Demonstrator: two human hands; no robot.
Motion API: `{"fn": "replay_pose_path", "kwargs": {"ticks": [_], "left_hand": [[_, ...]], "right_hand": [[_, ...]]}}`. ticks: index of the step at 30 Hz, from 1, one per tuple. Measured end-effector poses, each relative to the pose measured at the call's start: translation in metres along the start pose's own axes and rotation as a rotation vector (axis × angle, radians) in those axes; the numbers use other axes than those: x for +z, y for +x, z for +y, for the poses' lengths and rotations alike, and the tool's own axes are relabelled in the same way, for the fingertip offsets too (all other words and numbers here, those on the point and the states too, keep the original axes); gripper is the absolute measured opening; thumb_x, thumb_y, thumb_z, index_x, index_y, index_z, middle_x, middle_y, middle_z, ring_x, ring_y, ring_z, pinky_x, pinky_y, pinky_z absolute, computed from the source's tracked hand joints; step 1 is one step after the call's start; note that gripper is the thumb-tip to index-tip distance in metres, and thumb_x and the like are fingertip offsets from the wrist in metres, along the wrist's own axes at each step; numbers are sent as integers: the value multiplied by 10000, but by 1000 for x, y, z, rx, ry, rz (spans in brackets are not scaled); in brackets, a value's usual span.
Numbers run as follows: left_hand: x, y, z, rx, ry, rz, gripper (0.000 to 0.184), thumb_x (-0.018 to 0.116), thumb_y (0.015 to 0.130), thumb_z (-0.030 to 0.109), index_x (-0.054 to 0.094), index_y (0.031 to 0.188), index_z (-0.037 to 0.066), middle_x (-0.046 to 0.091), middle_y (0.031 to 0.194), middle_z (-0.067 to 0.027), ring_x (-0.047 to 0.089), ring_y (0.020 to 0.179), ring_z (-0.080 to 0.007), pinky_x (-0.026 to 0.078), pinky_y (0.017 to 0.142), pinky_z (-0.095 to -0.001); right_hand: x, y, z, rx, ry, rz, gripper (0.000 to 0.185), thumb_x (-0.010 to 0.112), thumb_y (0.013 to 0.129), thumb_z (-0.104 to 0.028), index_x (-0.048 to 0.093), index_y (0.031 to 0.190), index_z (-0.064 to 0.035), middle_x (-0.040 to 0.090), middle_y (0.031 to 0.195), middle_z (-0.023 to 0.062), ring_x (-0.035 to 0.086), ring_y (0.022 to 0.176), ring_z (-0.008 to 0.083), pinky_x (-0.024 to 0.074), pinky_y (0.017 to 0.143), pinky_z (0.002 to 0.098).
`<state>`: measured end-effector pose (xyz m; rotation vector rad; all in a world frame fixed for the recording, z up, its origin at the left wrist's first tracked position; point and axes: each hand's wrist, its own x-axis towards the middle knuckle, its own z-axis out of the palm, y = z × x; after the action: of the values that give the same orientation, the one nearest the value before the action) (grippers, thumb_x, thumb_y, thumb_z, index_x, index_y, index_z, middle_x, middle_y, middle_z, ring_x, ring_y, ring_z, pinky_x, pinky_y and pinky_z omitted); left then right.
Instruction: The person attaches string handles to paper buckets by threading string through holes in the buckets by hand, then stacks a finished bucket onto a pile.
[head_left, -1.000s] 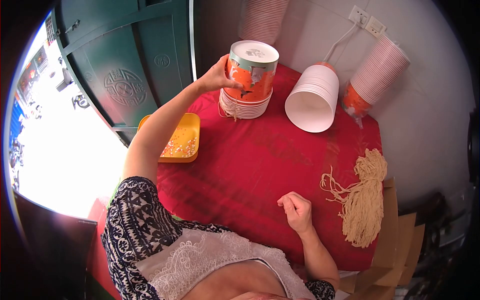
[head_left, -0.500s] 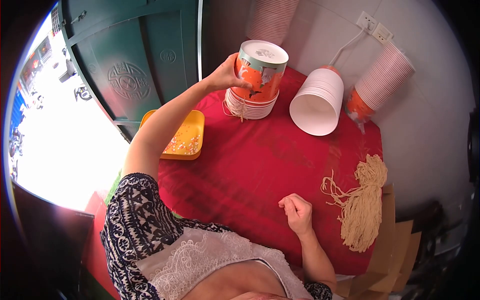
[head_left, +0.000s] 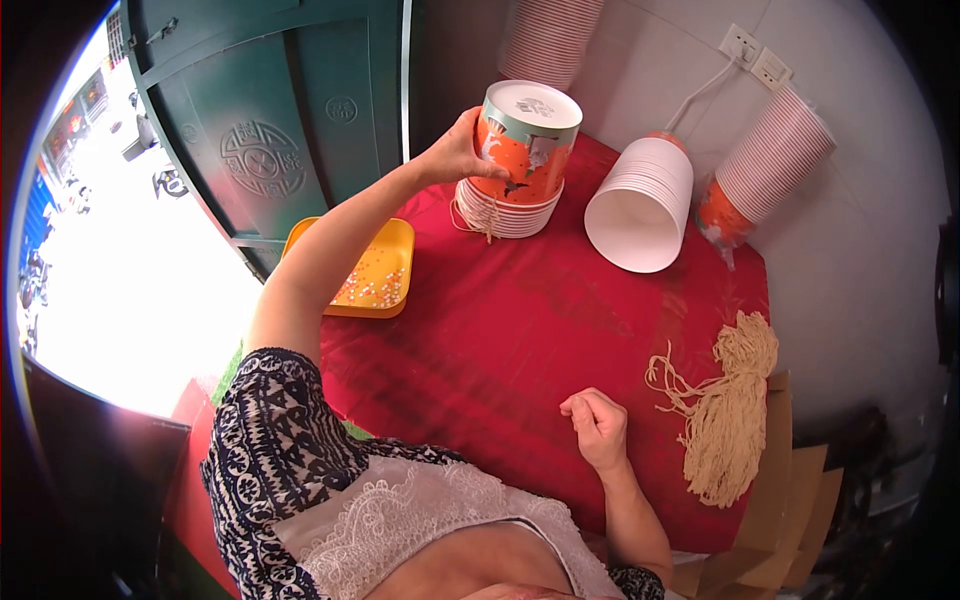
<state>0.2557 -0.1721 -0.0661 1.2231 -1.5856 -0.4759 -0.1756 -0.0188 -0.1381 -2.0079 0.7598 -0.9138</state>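
Note:
My left hand reaches to the far side of the table and grips the side of an orange and green paper bucket. This bucket stands upside down, its white printed base facing up, over a stack of white rims. Loose tan strings hang at the left of those rims. Closer to me, my right hand is curled closed above the red cloth; whatever its fingers may hold is hidden.
A red-covered table bears a yellow tray of small orange and white bits. Stacked white buckets lie on their side. A wrapped bucket stack leans by the wall. A tan string bundle lies right, beside cardboard.

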Motion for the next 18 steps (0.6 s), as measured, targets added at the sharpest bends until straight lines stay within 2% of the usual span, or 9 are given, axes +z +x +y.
{"fn": "replay_pose_path", "kwargs": {"ticks": [7, 17, 18], "left_hand": [[0, -1, -8, 17, -10, -14, 1224, 955, 588, 438, 241, 1457, -45, 453, 1380, -183, 433, 1336, -284, 354, 1143, -384], [-2, -2, 3, 11, 54, -59, 1226, 955, 590, 424, 233, 1467, -37, 434, 1427, -176, 423, 1357, -282, 355, 1145, -394], [-3, 1, 1, 16, 36, -95, 1310, 948, 574, 479, 183, 1481, -76, 393, 1454, -244, 424, 1361, -337, 354, 1144, -399]], "right_hand": [[1, 1, -1, 0, 8, 12, 250, 551, 981, -119, 674, 828, 37, 661, 751, 79, 549, 559, 92, 433, 519, 246], [1, -3, -6, -69, -42, -14, 227, 553, 963, -75, 657, 808, 54, 657, 740, 115, 657, 684, 188, 516, 623, 307], [2, -3, -6, -80, -50, -13, 225, 555, 963, -76, 657, 809, 52, 655, 737, 115, 655, 680, 188, 516, 622, 307]]}}
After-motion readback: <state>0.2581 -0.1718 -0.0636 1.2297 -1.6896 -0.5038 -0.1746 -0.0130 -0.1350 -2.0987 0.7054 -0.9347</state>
